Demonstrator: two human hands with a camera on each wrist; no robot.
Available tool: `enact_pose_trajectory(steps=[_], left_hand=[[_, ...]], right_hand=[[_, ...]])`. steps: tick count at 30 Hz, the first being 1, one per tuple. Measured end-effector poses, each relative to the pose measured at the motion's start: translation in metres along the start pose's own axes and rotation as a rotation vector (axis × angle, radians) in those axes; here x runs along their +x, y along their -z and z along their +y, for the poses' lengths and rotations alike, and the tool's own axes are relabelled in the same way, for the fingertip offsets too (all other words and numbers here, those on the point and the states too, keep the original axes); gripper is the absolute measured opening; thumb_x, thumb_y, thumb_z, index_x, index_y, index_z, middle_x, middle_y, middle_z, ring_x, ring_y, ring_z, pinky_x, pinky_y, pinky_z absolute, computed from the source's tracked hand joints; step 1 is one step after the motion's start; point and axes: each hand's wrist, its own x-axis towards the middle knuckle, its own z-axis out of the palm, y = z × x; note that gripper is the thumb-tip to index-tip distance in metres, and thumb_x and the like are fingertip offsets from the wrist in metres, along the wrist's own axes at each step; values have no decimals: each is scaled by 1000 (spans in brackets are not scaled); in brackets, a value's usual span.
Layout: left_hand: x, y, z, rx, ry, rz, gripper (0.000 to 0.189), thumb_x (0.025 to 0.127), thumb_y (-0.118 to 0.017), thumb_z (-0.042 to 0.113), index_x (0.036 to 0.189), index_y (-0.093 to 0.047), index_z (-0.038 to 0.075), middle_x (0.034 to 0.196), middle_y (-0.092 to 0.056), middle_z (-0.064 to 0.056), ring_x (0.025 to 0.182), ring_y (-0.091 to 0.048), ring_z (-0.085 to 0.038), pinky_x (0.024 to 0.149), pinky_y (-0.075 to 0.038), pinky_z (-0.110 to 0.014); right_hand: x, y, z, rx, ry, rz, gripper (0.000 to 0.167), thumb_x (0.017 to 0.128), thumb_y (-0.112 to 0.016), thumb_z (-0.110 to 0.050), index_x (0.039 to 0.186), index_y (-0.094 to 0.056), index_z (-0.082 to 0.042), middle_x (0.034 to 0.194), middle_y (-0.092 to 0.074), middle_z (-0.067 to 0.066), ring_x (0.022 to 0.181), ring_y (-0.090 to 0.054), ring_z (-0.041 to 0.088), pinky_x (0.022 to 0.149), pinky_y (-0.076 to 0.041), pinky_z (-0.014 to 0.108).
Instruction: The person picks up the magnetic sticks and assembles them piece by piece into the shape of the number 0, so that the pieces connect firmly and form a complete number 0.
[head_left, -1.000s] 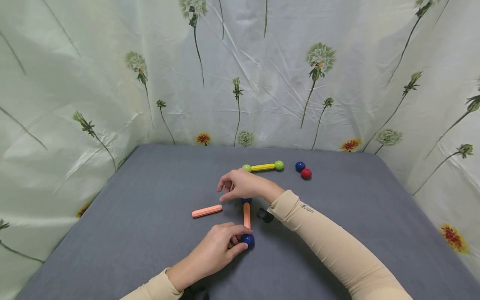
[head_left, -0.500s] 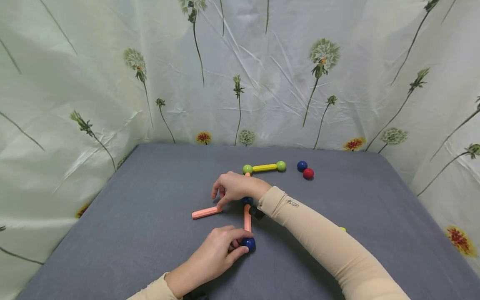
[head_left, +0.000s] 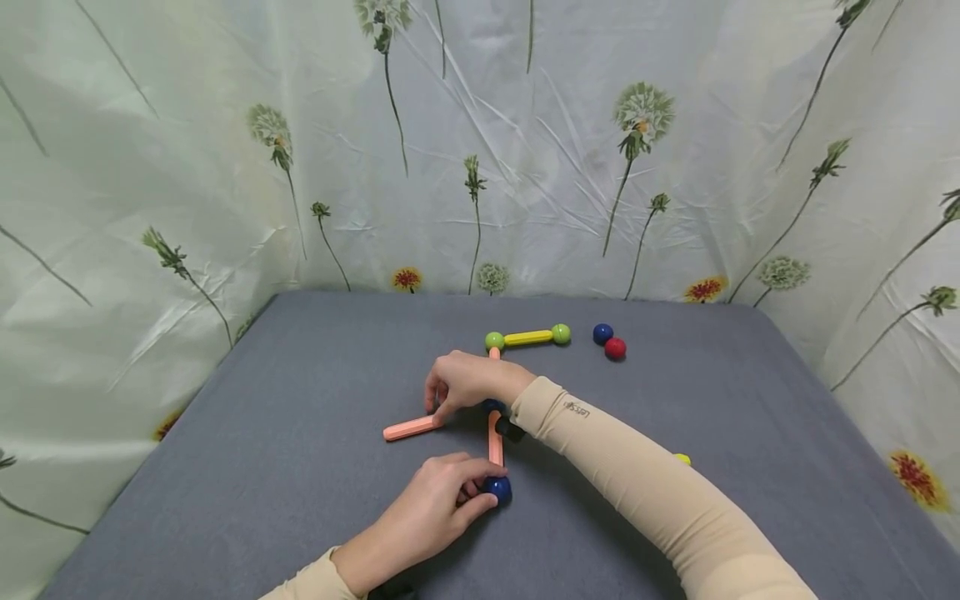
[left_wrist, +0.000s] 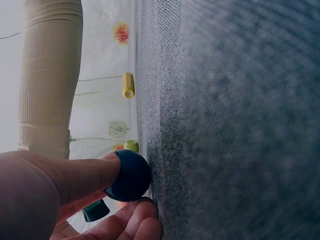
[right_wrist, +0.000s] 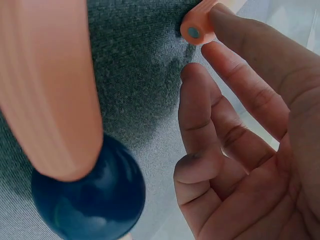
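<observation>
My left hand (head_left: 427, 508) pinches a dark blue ball (head_left: 499, 490) between thumb and fingers; the left wrist view shows that ball (left_wrist: 131, 176) low against the cloth. From it an orange magnetic stick (head_left: 496, 442) runs away to a second blue ball (right_wrist: 90, 195), mostly covered by my right hand in the head view. Over that ball reaches my right hand (head_left: 468, 385). Its thumb and a fingertip pinch the near end of a loose orange stick (head_left: 408, 428) lying on the table to the left. A metal disc shows on that stick's end (right_wrist: 193, 32) in the right wrist view.
Farther back, another orange stick (head_left: 494, 353) meets a green ball (head_left: 494, 340), joined by a yellow stick (head_left: 528, 337) to a second green ball (head_left: 561, 333). Right of these lie a blue ball (head_left: 603, 333) and a red ball (head_left: 615, 348). A yellow piece (head_left: 682, 459) peeks past the right sleeve.
My right hand has come left and down to the loose orange stick and now pinches its end. The left hand stays on the blue ball.
</observation>
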Motion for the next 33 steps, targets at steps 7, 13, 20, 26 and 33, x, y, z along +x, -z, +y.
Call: enact_pose_trajectory(steps=[7, 13, 20, 26, 33], left_hand=[[-1, 0, 0, -1, -21, 22, 25, 97, -82, 15, 122, -79, 15, 92, -69, 6, 77, -58, 7, 69, -53, -16], [0, 1, 1, 30, -26, 35, 25, 96, -83, 14, 121, -79, 15, 91, -69, 7, 77, -58, 7, 69, -53, -17], [2, 0, 2, 50, -35, 32, 26, 95, -84, 14, 120, -79, 14, 90, -68, 7, 75, -58, 7, 68, -52, -17], [3, 0, 2, 49, -37, 16, 25, 95, -84, 13, 119, -79, 14, 91, -70, 5, 76, -58, 7, 68, -53, -17], [6, 2, 1, -4, -39, -18, 21, 96, -82, 11, 116, -78, 15, 102, -74, 2, 83, -62, 5, 73, -56, -18]], right_hand=[[-1, -3, -3, -26, 21, -7, 6, 95, -85, -20, 97, -82, -15, 82, -70, -7, 72, -55, 5, 66, -45, 18], [-1, -1, -4, -50, 24, -8, 7, 95, -84, -22, 94, -81, -16, 81, -69, -8, 71, -55, 6, 66, -45, 19], [-3, 4, -4, -58, 37, -16, 9, 95, -85, -21, 91, -78, -17, 82, -70, -6, 72, -57, 6, 67, -46, 20], [-14, 15, -3, -36, 52, 41, 8, 96, -84, -21, 93, -78, -18, 84, -73, -6, 75, -61, 6, 68, -48, 20], [-44, 32, 3, -5, 31, 96, 6, 97, -83, -21, 97, -78, -16, 87, -74, -5, 75, -63, 7, 69, -50, 21]])
